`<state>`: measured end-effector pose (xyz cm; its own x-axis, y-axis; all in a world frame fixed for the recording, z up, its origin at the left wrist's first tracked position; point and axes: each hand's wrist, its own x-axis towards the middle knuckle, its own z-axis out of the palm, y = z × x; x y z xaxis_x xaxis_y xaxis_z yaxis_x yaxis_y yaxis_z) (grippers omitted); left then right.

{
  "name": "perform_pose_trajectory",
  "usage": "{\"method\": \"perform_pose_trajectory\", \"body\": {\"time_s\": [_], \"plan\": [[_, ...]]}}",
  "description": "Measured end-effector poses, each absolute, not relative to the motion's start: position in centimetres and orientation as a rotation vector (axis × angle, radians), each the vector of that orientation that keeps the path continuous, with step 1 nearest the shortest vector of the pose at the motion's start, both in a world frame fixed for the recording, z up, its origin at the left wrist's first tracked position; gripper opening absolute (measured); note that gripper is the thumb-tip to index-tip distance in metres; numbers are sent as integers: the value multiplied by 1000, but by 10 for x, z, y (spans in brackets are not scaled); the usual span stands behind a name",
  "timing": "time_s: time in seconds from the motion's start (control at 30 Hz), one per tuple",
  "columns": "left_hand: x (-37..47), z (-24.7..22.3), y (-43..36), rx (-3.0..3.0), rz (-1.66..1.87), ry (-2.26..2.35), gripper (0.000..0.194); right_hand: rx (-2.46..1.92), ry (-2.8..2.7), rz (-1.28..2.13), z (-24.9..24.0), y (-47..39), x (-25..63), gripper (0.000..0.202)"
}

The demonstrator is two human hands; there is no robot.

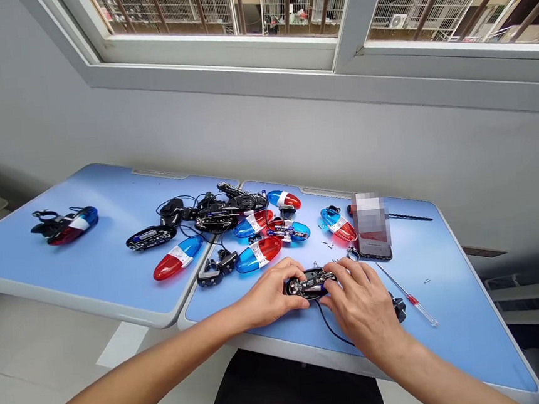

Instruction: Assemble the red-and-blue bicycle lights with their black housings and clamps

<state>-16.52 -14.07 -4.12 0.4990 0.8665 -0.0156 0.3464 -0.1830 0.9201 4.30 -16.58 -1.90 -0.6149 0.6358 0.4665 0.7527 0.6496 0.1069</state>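
Near the front edge of the right table, a black oval light base (309, 286) lies with its circuit board and a battery facing up. My left hand (277, 292) grips its left end between thumb and fingers. Bent over the right end, my right hand (355, 295) has its fingertips on the board; whether something small is between them is hidden. A black cable (330, 327) runs from the base toward the table edge. Partly behind my right hand sits a black clamp part (398, 308).
Red-and-blue light covers (258, 254) and black bases with cables (214, 216) are heaped across the table joint. An assembled light (73, 225) sits far left. A phone (375, 246), a clear-handled screwdriver (413, 301), a black rod (410, 217) and small screws (328, 244) lie right.
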Motion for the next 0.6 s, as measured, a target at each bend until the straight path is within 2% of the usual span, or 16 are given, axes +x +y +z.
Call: {"method": "perform_pose_trajectory", "body": {"time_s": [0.07,0.33,0.6], "plan": [[-164,-43,-139,1742,685,1040,26,-1099,-2496,-468,-16,-165,43,7],[-155,-35,-137,1619,631,1078,20,-1028,-2533,-239,-18,-160,48,9],[-162,-37,-134,1729,590,1077,24,-863,-2483,-364,-28,-156,54,14]]}}
